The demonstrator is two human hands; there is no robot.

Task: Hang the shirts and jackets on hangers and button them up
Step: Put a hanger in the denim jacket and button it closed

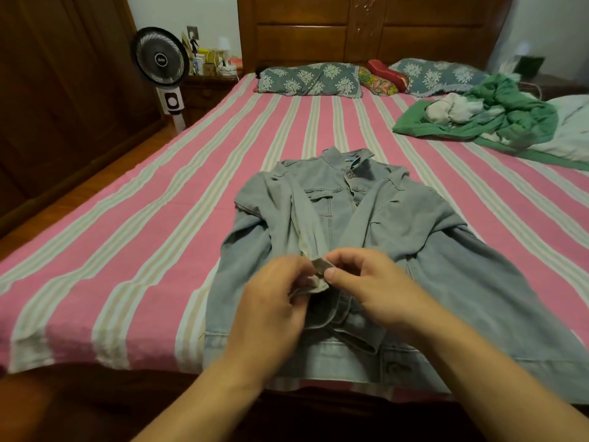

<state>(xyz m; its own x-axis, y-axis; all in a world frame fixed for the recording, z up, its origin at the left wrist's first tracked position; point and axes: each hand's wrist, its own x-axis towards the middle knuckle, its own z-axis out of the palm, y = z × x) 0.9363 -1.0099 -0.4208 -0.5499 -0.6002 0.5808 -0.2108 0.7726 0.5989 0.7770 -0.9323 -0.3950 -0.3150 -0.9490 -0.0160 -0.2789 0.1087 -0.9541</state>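
Note:
A light blue denim jacket [398, 231] lies front up on the pink striped bed [134, 237], collar toward the headboard and hem at the near edge. A bit of blue shows inside the collar; whether it is a hanger I cannot tell. One button near the collar is closed. My left hand [271, 301] and my right hand [366, 288] meet over the jacket's front opening around its middle. Both pinch the edge of the left front placket between thumb and fingers. The button or hole under my fingers is hidden.
A heap of green and white clothes [484, 113] lies at the bed's far right. Pillows [309, 78] line the wooden headboard. A standing fan [162, 63] and a cluttered nightstand stand left of the bed, beside a dark wardrobe.

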